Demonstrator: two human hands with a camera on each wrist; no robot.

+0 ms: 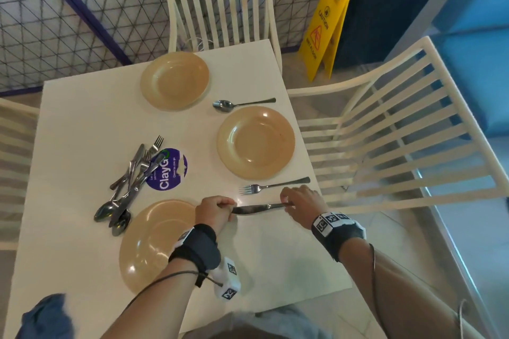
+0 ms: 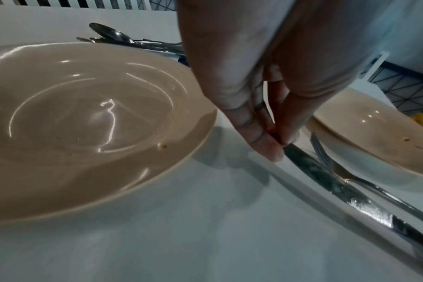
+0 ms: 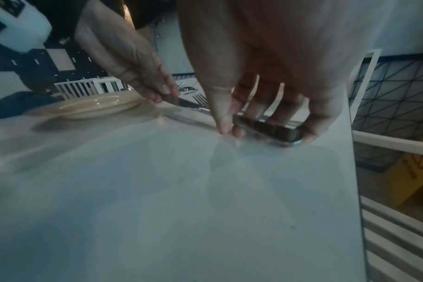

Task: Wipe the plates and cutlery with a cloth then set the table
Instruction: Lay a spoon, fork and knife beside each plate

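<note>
Setting step: my left hand pinches knife tip, right hand grips handle, just below fork. Next: lay it parallel w/ fork.

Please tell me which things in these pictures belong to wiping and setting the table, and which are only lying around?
Belong to the job:
knife, pinched at its ends by left hand and right hand
fork
spoon
three plates
cutlery pile
blue cloth

Just lying about:
purple sticker
yellow caution sign
chairs
</note>
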